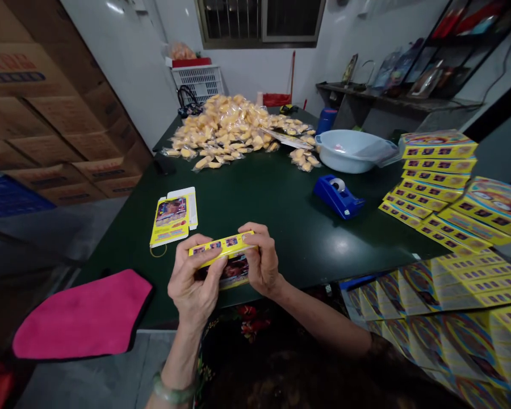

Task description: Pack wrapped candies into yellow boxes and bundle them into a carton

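Note:
A small yellow printed box is between my two hands at the table's front edge, its narrow side facing up. My left hand grips its left part, thumb and fingers pressed on the top edge. Around the right end is my right hand, fingers bent against the top and side. Flat on the table to the left lies an unfolded yellow carton with white flaps. A blue tape dispenser stands to the right, beyond my right hand.
Wrapped yellow pieces are heaped at the back of the green table. A pale blue basin stands right of them. Yellow boxes are stacked at the right, with more below. A pink cloth lies at the left edge.

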`<state>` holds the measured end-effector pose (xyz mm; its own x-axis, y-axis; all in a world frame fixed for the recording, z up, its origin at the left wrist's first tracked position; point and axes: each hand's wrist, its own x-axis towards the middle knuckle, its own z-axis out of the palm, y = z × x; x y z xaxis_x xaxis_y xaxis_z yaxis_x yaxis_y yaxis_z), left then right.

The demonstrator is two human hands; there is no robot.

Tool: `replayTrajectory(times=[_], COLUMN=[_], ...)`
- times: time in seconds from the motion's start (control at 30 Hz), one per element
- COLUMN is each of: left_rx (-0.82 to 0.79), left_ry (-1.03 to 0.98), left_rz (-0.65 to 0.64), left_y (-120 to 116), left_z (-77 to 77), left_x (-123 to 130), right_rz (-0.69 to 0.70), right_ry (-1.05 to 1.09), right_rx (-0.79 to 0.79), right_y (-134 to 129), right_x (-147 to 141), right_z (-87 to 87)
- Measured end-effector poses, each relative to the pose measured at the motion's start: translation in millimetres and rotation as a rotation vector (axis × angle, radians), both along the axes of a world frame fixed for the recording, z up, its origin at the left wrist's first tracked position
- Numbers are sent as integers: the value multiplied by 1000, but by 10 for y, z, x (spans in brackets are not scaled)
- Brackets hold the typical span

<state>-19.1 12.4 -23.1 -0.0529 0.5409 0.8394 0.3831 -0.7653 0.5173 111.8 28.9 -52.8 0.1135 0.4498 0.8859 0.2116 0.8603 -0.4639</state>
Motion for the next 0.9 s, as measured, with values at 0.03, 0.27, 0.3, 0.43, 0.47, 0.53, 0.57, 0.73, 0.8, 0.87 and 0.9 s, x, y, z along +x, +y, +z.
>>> replayTrajectory(times=[0.03, 0.27, 0.3, 0.43, 0.47, 0.53, 0.57, 0.73, 0.8, 0.87, 0.9], left_rx=[0, -51, -88, -194, -196, -202, -201, -198, -178, -170, -187], left_ry=[-6, -71, -99, -203, -217, -225, -224, -211, -217, -232, -238], left_rz=[11, 22, 31, 63, 63, 69, 75, 94, 99, 103, 102], left_y=[-2, 19, 24, 38, 41, 49, 54, 98, 114, 124, 127], left_z=[4, 20, 13, -36, -47, -60, -63, -82, -96, -106, -107], left_x=[5, -9, -17, -37, -37, -33, -29, -23, -29, -36, -40], right_rz=[0, 12, 33, -209, -408, -728, -796, -842, -768, -687, -653], right_ry=[-3, -29, -57, -178, -193, -176, -157, -185, -198, -203, -202], right_rx=[-4, -18, -37, -261, -391, -634, -682, -1050, -1211, -1337, -1385], right_y=[-4, -21, -18, 42, 69, 138, 180, 431, 520, 595, 627], right_x=[3, 2, 68, 786, 1074, 1705, 2018, 3061, 3193, 3229, 3228], right_z=[7, 33, 36, 94, 128, 216, 263, 433, 460, 479, 488])
